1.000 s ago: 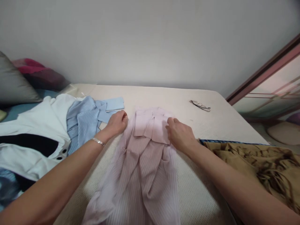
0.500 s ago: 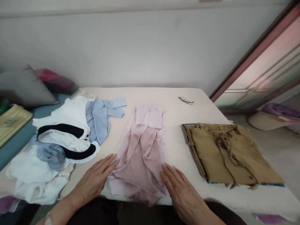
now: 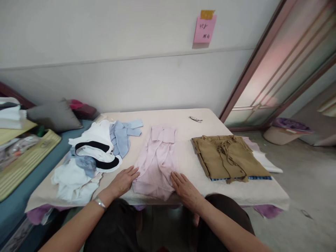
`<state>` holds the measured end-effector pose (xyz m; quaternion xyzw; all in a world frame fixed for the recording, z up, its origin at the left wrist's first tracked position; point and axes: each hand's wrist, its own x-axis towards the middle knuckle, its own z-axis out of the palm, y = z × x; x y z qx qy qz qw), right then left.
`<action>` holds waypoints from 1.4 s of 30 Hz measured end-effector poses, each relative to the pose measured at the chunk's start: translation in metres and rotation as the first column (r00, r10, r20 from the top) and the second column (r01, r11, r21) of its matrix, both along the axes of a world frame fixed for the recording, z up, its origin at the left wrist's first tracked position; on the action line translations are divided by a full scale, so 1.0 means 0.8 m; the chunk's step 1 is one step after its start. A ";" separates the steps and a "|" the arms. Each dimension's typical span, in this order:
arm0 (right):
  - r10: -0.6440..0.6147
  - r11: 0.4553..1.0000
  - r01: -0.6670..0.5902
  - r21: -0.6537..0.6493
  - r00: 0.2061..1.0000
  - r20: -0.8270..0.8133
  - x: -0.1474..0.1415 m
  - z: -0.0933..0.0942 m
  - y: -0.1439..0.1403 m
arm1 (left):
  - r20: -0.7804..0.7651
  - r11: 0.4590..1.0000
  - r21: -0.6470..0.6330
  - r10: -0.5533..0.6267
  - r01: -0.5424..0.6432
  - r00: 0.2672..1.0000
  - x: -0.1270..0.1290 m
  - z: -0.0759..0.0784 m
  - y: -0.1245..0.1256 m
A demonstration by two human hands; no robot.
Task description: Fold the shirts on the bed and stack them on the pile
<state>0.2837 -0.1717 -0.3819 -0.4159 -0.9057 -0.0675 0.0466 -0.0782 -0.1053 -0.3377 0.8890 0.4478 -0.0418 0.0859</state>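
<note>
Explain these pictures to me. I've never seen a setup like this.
There is no machine here, only a person's bare left hand and right hand. The view comes from a camera worn on the head, looking forward and down.

On the cream cover lies a pink ribbed garment, partly folded. Both hands touch its sides, fingers extended; neither lifts it. To the left are a light-blue garment and white clothing with black trim. To the right is a folded brown drawstring garment. Farther back lie what look like eyeglasses.
</note>
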 end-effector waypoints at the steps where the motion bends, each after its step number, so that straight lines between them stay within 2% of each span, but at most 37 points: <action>1: 0.001 1.000 -0.001 0.006 1.000 -0.007 -0.001 -0.003 0.001 | 0.000 1.000 0.003 0.005 -0.005 1.000 0.002 -0.001 0.000; 4: -0.016 1.000 0.016 0.012 0.999 -0.048 -0.006 -0.015 0.002 | 0.053 0.999 0.039 0.034 -0.036 0.998 0.005 -0.006 -0.003; 7: -0.090 0.996 0.091 0.002 0.989 -0.115 -0.013 -0.025 -0.004 | 0.142 0.984 0.090 0.140 -0.154 0.980 0.006 -0.003 -0.009; 10: -0.188 0.982 0.186 -0.028 0.968 -0.166 -0.018 -0.026 -0.013 | 0.099 0.967 0.096 0.226 -0.235 0.969 0.002 0.001 -0.014; 14: -0.193 0.978 0.178 -0.108 0.970 -0.150 -0.018 -0.017 -0.011 | 0.022 0.974 0.087 0.207 -0.208 0.978 -0.005 -0.011 -0.007; 18: -0.165 0.978 0.145 -0.149 0.977 -0.138 -0.014 -0.010 -0.001 | 0.112 0.965 0.131 0.215 -0.228 0.970 -0.011 -0.029 0.004; 21: -0.163 0.978 0.139 -0.156 0.974 -0.155 -0.014 -0.009 0.002 | 0.159 0.976 0.145 0.142 -0.166 0.977 -0.012 -0.035 0.006; 25: -0.173 0.974 0.143 -0.175 0.970 -0.172 -0.015 -0.011 0.002 | 0.136 0.990 0.122 0.054 -0.071 0.989 -0.010 -0.032 -0.001; 32: -0.181 0.978 0.148 -0.149 0.954 -0.240 -0.017 -0.016 0.004 | 0.108 0.991 0.119 0.040 -0.053 0.993 -0.006 -0.023 -0.006; 35: -0.111 0.985 0.071 -0.156 0.958 -0.263 -0.017 -0.012 0.007 | 0.154 0.990 0.133 0.030 -0.051 0.988 -0.005 -0.023 -0.007; 38: -0.056 0.981 -0.008 -0.194 0.945 -0.321 -0.017 -0.006 0.014 | 0.202 0.993 0.115 -0.016 -0.008 0.979 -0.003 -0.022 -0.007; 42: -0.143 0.952 0.022 -0.305 0.913 -0.382 -0.013 0.009 0.025 | 0.243 0.998 0.065 -0.015 -0.001 0.970 0.004 -0.017 -0.009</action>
